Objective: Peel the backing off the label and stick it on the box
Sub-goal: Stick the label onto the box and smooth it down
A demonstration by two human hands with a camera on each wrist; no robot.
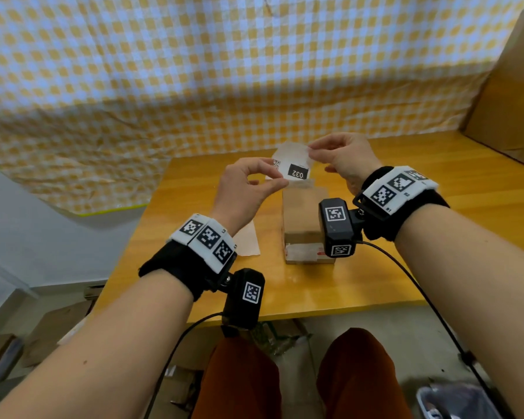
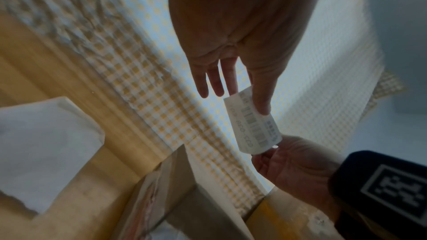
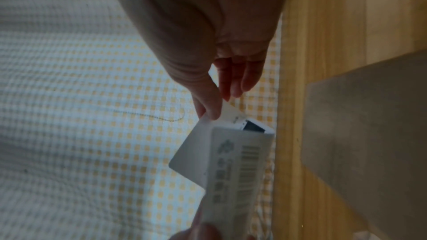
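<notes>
A white label (image 1: 294,169) printed with a black "032" block is held in the air above the brown cardboard box (image 1: 304,219) on the wooden table (image 1: 360,282). My left hand (image 1: 277,175) pinches the printed sheet at its near-left end. My right hand (image 1: 310,149) pinches a plain white layer, the backing (image 3: 194,154), which has come partly away from the barcode strip (image 3: 240,171). In the left wrist view the left hand (image 2: 249,101) grips one end of the label (image 2: 254,125), and the right hand (image 2: 289,161) holds the other end. The box's top face is bare.
A white paper sheet (image 1: 248,240) lies on the table left of the box. A large cardboard box (image 1: 511,86) stands at the back right. Yellow checked cloth (image 1: 194,71) hangs behind the table. A cable (image 1: 421,291) runs off the front edge.
</notes>
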